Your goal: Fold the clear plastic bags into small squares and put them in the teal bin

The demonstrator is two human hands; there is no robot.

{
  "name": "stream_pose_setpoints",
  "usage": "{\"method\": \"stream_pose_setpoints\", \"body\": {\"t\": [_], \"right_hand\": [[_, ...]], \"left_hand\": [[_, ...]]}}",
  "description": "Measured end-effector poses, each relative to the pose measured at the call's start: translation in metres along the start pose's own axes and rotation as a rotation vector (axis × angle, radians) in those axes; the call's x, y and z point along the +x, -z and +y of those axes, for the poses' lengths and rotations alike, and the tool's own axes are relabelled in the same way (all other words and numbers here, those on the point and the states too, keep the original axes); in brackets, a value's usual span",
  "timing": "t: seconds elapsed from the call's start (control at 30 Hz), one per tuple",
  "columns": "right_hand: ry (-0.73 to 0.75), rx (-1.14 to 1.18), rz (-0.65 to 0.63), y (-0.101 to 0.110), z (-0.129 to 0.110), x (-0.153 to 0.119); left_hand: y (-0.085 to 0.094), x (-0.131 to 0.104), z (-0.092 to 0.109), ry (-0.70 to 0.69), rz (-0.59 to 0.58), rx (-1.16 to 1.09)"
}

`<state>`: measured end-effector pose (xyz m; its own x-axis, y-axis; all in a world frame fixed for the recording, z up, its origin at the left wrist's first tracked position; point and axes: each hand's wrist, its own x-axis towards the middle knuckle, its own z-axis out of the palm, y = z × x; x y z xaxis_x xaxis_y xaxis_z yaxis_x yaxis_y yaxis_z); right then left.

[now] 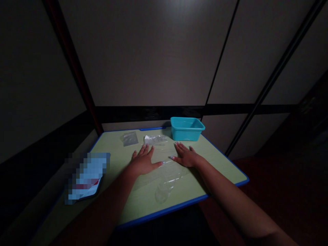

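Now the left hand (145, 163) and right hand (187, 158) lie spread, palms down, over clear plastic (164, 192) on the green table (215, 155); light, even pressure outward should suit those creases best.

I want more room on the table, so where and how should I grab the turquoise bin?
The turquoise bin is probably best pinched by its overhanging rim at the right end, from above with your right hand: it stands upright, open-topped, just beyond that hand.
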<state>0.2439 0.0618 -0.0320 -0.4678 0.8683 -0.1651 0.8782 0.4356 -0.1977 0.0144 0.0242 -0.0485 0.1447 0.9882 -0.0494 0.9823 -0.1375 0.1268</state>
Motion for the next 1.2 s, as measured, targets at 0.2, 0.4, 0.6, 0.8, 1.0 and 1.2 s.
{"method": "stream_pose_setpoints", "body": {"t": [0.2, 0.4, 0.6, 0.8, 1.0, 1.2], "right_hand": [[0.006, 0.016, 0.011, -0.003, 0.002, 0.002], [0.039, 0.039, 0.054, -0.004, 0.002, 0.002], [0.082, 0.023, 0.050, -0.004, 0.000, 0.002], [0.106, 0.009, 0.027, -0.003, -0.002, 0.000], [0.122, 0.010, 0.014, -0.003, -0.001, 0.001], [0.126, 0.037, 0.012, -0.003, 0.001, 0.002]], "left_hand": [[0.000, -0.001, 0.000, -0.011, 0.009, 0.009], [0.008, -0.006, 0.012, -0.154, 0.169, -0.006], [0.009, -0.010, 0.027, -0.432, 0.118, -0.054], [0.004, -0.004, 0.018, -0.343, 0.061, -0.087], [0.003, 0.000, 0.002, -0.142, 0.054, -0.058], [0.002, 0.004, -0.006, 0.147, 0.123, 0.044]]}}
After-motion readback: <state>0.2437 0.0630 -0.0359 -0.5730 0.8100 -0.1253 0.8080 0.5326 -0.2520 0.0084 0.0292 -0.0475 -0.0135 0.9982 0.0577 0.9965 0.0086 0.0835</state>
